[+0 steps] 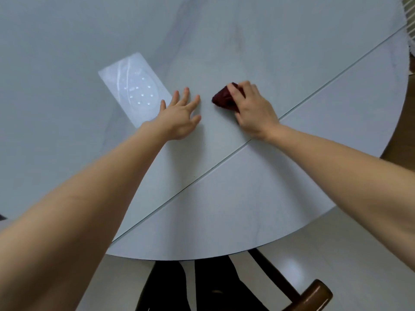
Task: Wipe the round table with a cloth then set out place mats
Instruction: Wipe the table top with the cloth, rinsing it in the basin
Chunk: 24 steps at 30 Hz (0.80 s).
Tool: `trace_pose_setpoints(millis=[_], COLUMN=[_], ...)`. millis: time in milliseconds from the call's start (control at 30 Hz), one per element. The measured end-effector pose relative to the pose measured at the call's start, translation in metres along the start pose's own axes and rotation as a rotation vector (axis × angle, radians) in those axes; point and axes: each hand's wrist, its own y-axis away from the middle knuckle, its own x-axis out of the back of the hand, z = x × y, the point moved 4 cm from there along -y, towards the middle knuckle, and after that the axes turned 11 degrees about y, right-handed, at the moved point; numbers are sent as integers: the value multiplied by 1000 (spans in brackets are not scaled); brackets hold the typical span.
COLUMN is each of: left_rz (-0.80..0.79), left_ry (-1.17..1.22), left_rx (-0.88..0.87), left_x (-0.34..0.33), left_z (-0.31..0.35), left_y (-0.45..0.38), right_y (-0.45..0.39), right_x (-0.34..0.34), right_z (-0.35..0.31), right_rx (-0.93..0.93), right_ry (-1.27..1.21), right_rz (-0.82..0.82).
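I am leaning over the round table (258, 198) with both arms stretched out. My right hand (252, 111) is gripping a bunched dark red cloth (222, 97), pressing it onto the pale tabletop just beyond the straight seam (202, 176) crossing the surface. My left hand (179, 115) is lying flat, fingers spread, holding nothing, just beside the cloth. A bright rectangular reflection (132, 90) is gleaming near my left fingers. A dark wooden chair (312, 295) is standing below the table's edge.

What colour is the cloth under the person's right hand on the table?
Dark red, maroon cloth, bunched under the right hand; the head view shows it.
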Motion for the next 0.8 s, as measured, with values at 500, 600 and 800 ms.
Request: trace_pose_setpoints(millis=[500, 600, 800], left_rz=[-111, -121, -83], left_ry=[69, 82, 105], left_rx=[-89, -91, -23], left_x=[10, 12, 22], left_z=[-10, -12, -18], left_y=[13, 14, 8], right_y=[14, 19, 0], right_x=[7, 1, 8], right_z=[-20, -54, -35], right_rx=[-458, -353, -183], right_ry=[-194, -241, -586], right_rz=[142, 168, 194])
